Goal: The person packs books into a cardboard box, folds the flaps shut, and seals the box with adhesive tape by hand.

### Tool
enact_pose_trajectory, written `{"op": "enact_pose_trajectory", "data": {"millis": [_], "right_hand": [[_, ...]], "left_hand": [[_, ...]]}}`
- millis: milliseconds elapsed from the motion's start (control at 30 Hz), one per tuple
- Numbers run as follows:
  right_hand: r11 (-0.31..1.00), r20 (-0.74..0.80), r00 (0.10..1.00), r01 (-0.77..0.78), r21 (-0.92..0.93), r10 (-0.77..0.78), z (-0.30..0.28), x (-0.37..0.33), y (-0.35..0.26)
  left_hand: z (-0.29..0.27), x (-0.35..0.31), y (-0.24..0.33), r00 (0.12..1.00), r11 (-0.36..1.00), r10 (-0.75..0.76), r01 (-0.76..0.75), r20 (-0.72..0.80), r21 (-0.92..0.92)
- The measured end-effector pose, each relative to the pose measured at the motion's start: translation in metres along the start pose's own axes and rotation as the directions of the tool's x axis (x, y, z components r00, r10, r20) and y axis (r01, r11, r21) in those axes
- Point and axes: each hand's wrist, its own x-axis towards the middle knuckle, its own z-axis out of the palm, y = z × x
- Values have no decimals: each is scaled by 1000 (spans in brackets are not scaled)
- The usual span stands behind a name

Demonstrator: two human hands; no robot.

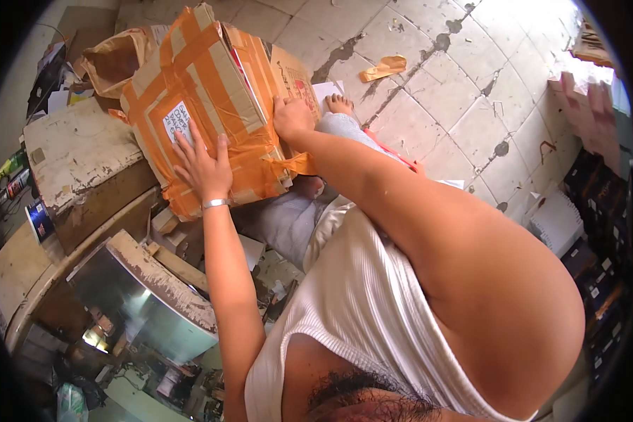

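Note:
A cardboard box [211, 63] wrapped in many strips of orange-brown tape stands tilted before me. A white handwritten label [177, 119] is stuck on its face. My left hand [205, 169] lies on that face with fingers spread, partly over the label's lower edge. At the box's right edge, my right hand [293, 118] has its fingers curled against the side; the fingertips are partly hidden. A loose flap of tape [295, 164] sticks out under my right wrist. Behind the right hand, a printed cardboard side [293, 77] shows.
Left of the box stands a worn wooden cabinet [84, 141], with an open brown paper bag [117, 60] behind it. A curved glass panel [141, 309] is at lower left. Scrap tape [383, 68] lies on the cracked tile floor [457, 98]. Dark boxes [598, 190] are stacked right.

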Motion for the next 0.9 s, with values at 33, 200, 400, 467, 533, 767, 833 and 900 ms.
{"op": "enact_pose_trajectory", "data": {"millis": [33, 200, 400, 467, 533, 767, 833, 900], "right_hand": [[999, 7, 999, -34, -10, 34, -5, 4, -2], [995, -2, 998, -63, -72, 63, 10, -3, -9], [1000, -125, 992, 10, -5, -11, 9, 14, 11], [997, -129, 989, 71, -4, -71, 12, 21, 19], [992, -89, 988, 129, -1, -129, 19, 27, 25], [973, -99, 968, 228, -40, -231, 41, 73, 55], [975, -95, 977, 201, 90, -193, 40, 101, 56], [922, -203, 960, 248, 298, -193, 29, 152, 16]], "left_hand": [[1, 2, 5, 1000, 1000, 4, -4, -2, -2], [-3, 1, -7, 1000, 1000, -7, 7, 19, 22], [0, 53, 13, 997, 995, 61, -57, 44, -82], [1, 94, 18, 992, 984, 127, -124, 16, -125], [1, 131, 17, 993, 983, 120, -118, 10, -142], [3, 199, 30, 995, 995, 64, -57, 81, -77], [4, 198, 34, 996, 996, 79, -78, 48, -31], [5, 199, 38, 997, 998, 63, -62, 35, -23]]}}
